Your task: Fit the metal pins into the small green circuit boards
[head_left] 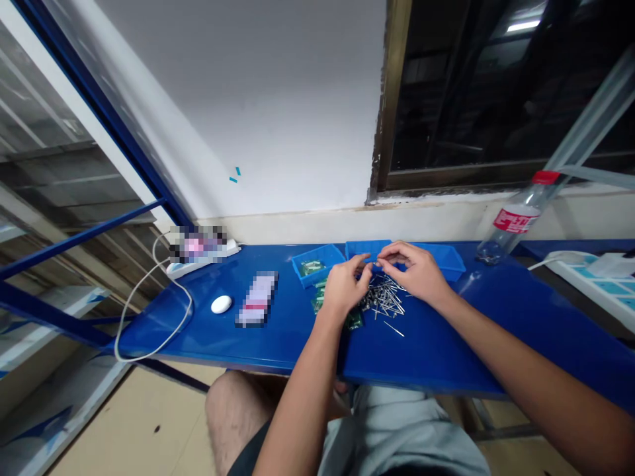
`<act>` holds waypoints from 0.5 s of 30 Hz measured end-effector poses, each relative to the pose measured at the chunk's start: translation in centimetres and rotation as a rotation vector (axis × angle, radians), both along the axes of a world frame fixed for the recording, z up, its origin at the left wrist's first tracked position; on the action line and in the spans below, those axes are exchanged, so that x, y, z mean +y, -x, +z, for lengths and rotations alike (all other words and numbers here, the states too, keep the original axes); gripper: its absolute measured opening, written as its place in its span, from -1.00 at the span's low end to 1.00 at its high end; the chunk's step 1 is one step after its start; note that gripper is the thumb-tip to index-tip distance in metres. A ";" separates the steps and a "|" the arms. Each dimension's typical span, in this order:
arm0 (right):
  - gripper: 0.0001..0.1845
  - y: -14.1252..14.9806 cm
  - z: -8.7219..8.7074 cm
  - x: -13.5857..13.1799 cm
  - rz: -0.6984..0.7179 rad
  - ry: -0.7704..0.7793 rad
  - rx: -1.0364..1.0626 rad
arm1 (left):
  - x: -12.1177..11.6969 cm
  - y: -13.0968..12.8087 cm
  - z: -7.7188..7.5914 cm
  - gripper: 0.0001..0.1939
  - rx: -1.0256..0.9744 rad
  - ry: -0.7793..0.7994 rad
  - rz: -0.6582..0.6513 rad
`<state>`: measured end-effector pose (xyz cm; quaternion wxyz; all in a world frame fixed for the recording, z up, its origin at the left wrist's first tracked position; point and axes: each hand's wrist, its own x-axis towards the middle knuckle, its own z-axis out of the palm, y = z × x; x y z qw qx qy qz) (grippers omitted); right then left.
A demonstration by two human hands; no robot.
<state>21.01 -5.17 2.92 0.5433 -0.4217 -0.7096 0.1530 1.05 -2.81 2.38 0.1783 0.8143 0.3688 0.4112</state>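
My left hand (348,283) and my right hand (415,270) meet close together above the blue tabletop. Thumb and fingers of each hand are pinched, and whatever small thing they may hold is too fine to make out. Below them lies a heap of thin silvery metal pins (387,299), some partly behind my left hand. One loose pin (394,328) lies apart, nearer the front edge. Small green pieces (354,322) lie beside the heap, with others left of my left wrist. A blue tray (318,264) holds more green pieces; another blue tray (449,262) stands behind my right hand.
A blurred-out phone-like rectangle (256,299) and a white oval object (221,304) lie to the left. A white cable (186,317) loops near a power strip (208,258). At the right back stands a tilted-looking plastic bottle (516,221) with a red cap.
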 end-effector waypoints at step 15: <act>-0.77 1.2 -2.3 0.6 -0.013 0.198 0.013 | -0.1 0.0 0.1 -0.76 -0.105 0.022 -0.015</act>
